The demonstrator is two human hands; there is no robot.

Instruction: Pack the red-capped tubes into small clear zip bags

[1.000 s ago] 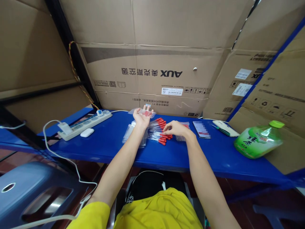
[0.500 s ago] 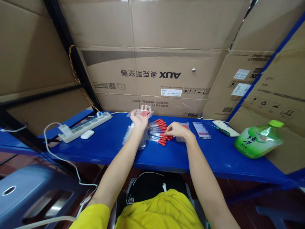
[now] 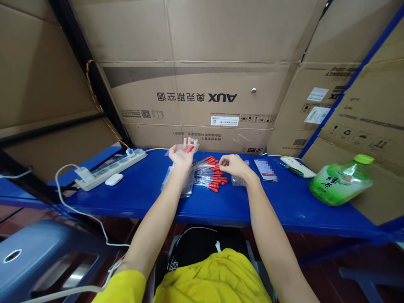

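My left hand (image 3: 182, 156), palm up, holds a small clear plastic bag (image 3: 179, 148) with red pieces inside. Beneath and beside that wrist lie flat clear plastic bags (image 3: 186, 186) on the blue table. To their right, a fanned row of thin sticks with red ends (image 3: 211, 172) and shiny shafts rests on the table; their exact kind is unclear. My right hand (image 3: 234, 165) is at the red ends, fingertips closed in a pinch; what they hold, if anything, is hidden. Another clear bag (image 3: 239, 180) lies partly under this hand.
A phone (image 3: 265, 170), a green-handled screwdriver (image 3: 293, 169) by a pale case, and a green bottle (image 3: 341, 181) stand or lie rightward. Left are a power strip (image 3: 110, 169) and a white earbud case (image 3: 114, 179). Cardboard (image 3: 195, 75) walls the back.
My right hand has lifted slightly from among the red ends to their upper right edge. My left hand still holds the bag. The whole view has shifted a little.
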